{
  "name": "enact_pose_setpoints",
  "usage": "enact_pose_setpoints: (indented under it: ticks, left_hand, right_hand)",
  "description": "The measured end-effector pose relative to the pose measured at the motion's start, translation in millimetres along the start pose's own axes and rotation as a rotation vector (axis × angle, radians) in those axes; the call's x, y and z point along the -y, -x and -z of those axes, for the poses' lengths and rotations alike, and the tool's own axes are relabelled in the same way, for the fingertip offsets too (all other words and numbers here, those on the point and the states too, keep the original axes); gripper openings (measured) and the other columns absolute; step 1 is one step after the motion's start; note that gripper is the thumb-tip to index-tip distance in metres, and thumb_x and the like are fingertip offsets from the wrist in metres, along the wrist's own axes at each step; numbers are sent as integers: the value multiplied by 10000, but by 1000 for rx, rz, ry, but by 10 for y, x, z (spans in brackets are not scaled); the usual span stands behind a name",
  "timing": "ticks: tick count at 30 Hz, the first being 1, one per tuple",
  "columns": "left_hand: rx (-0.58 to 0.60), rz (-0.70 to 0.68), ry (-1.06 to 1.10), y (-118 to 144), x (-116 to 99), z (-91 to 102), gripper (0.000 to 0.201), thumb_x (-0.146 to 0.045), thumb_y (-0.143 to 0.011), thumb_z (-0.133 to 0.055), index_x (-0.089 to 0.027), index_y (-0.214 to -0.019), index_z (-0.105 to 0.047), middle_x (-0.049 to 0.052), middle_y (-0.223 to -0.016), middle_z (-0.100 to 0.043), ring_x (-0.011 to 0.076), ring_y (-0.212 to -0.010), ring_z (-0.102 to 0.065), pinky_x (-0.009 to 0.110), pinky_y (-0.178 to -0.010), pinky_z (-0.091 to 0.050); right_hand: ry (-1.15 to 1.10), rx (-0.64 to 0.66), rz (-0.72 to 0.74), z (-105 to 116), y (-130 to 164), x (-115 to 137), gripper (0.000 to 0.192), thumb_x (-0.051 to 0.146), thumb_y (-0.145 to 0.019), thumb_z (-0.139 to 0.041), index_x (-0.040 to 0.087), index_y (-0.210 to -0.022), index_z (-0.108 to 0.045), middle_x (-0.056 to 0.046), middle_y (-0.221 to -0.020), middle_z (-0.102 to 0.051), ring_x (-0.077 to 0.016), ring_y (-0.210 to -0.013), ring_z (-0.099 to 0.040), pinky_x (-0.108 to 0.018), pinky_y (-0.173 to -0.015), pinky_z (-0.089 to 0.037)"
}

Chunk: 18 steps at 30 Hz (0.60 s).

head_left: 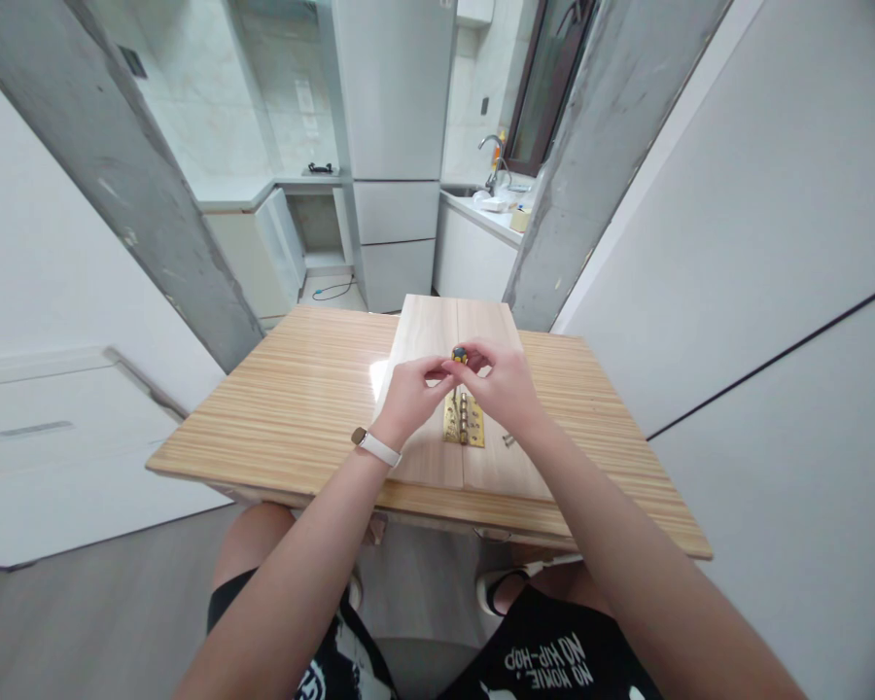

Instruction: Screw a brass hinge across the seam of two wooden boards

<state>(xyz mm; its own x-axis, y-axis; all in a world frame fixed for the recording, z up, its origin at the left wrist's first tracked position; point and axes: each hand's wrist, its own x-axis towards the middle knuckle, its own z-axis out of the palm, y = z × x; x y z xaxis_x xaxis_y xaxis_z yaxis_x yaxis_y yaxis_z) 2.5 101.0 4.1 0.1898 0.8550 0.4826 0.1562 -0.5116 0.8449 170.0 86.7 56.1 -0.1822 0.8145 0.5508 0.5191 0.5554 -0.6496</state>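
A screwdriver (459, 355) with a short yellow-and-black handle stands roughly upright over a brass-coloured hinge (473, 423). My right hand (502, 381) is closed, its fingertips gripping the handle from the right. From the left, my left hand (413, 391) pinches at the lower part of the same tool. The hinge lies opened flat across the seam of two pale wooden boards (427, 467), with its knuckle along the seam. Its far end and the screwdriver's tip are partly hidden by my hands. A few small screws (508, 440) lie on the right board, beside my right wrist.
The boards rest on a wood-grain table (292, 389) whose near edge is just above my knees. Beyond it stand a fridge (398, 97) and a counter with a sink and faucet (491, 160). White panels (744, 292) rise close on the right.
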Motion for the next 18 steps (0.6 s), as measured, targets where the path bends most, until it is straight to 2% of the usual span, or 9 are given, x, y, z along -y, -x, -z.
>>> enact_pose_setpoints:
  ticks: [4,8,15,18]
  left_hand:
    - [-109,-5,-137,73,-72,-34,131,-322,-889,-779,-206,-950,-787,54,-918,-806,210,-838,-747,335,-800,-597]
    - [-153,-7,-190,81,-98,-92,51,-237,-883,-757,-202,-916,-774,46,-884,-793,198,-811,-727,322,-777,-568]
    - [-17,-76,-143,-46,-19,-24,75,-203,-889,-736,-182,-945,-781,52,-923,-792,201,-867,-720,316,-830,-564]
    - [37,-94,-119,-85,-13,39,93,-253,-914,-730,-174,-934,-776,44,-918,-788,187,-863,-715,295,-819,-562]
  right_hand:
    - [37,-30,-26,-63,42,83,136,367,-900,-745,234,-913,-720,-41,-836,-744,-211,-762,-674,-353,-724,-510]
    - [58,-87,-52,-103,48,116,129,352,-894,-741,229,-877,-709,-34,-791,-728,-202,-721,-649,-340,-678,-473]
    - [96,-234,-119,-166,119,161,178,365,-889,-739,219,-815,-668,-10,-714,-662,-178,-654,-584,-330,-652,-432]
    - [69,-171,-119,-115,72,132,192,376,-871,-763,211,-814,-682,-1,-718,-661,-171,-668,-587,-326,-663,-439]
